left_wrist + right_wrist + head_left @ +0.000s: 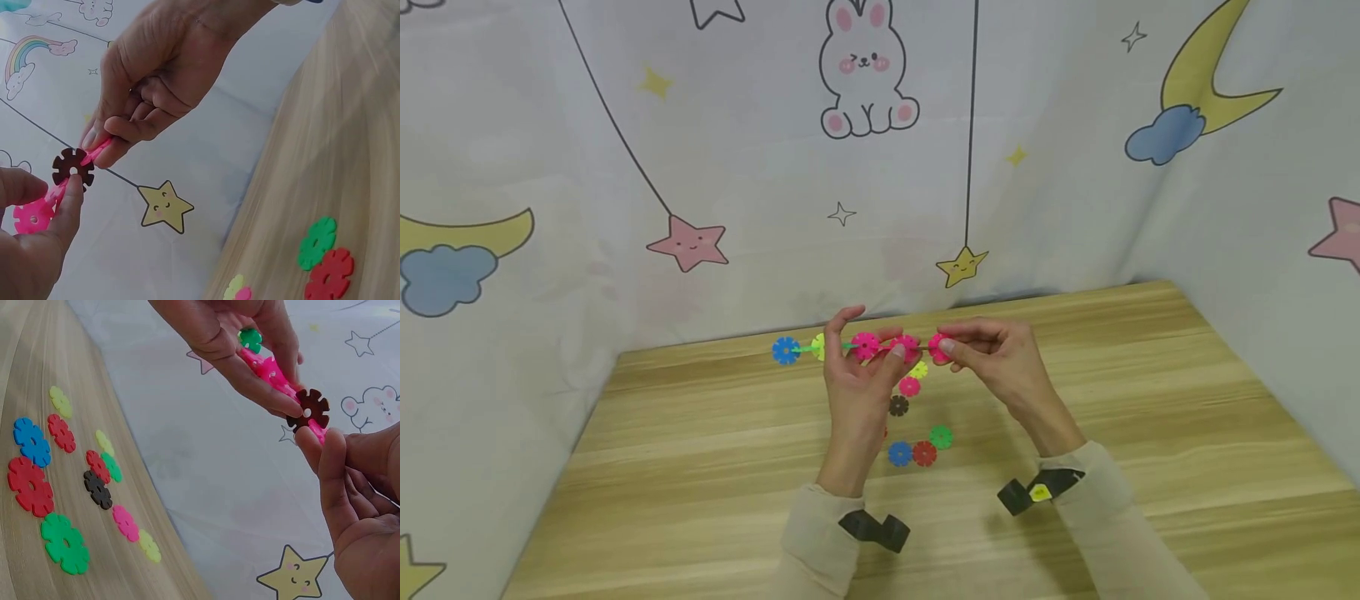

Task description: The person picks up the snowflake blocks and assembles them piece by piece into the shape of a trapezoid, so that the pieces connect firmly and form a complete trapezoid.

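Observation:
A chain of notched plastic snowflake discs is held up in both hands above the table's far part. Its left end is a blue disc (786,350), followed by green and yellow ones and then pink discs (865,346). My left hand (856,396) pinches the chain at a pink disc, index finger raised in the head view. A brown disc (73,167) sits between the two hands, a left fingertip against it. At the right end, my right hand (1011,367) pinches a pink disc (318,432) between thumb and fingers, its edge meeting the brown disc.
Loose discs lie on the wooden table (700,467) below the hands: a blue disc (900,454), a red disc (924,453), a green disc (941,437), a black disc (97,489) and several others. A printed curtain (760,167) hangs behind the table.

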A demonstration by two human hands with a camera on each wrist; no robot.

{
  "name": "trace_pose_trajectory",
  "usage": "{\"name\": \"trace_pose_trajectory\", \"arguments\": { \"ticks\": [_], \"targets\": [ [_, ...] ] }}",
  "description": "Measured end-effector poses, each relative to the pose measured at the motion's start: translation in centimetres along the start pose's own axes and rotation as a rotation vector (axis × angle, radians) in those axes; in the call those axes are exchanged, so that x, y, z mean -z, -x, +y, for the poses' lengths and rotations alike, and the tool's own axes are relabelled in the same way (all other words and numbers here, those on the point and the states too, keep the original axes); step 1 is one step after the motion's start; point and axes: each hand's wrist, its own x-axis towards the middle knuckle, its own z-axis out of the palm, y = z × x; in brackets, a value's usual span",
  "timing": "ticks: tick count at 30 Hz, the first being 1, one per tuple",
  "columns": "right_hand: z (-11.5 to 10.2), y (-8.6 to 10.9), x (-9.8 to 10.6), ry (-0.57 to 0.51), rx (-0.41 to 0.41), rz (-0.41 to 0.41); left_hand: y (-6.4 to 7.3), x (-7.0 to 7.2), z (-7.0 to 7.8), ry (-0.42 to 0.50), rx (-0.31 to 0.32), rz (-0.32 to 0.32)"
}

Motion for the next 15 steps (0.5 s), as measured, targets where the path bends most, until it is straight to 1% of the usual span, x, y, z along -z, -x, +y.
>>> {"name": "trace_pose_trajectory", "arguments": {
  "ticks": [6,9,12,15],
  "targets": [
    [0.0,0.0,0.1,-0.035,0.000,0.009,0.0,0.1,0.4,-0.029,0.000,-0.006],
    [-0.1,0.0,0.2,-0.059,-0.003,0.030,0.0,0.2,0.6,-0.039,-0.013,-0.012],
    [-0.2,-0.1,0.5,-0.084,-0.018,0.053,0.0,0.5,0.9,-0.017,-0.038,-0.008],
    [-0.2,-0.2,0.9,-0.109,-0.038,0.079,-0.2,1.0,1.2,0.009,-0.061,0.020]
  ]
}}
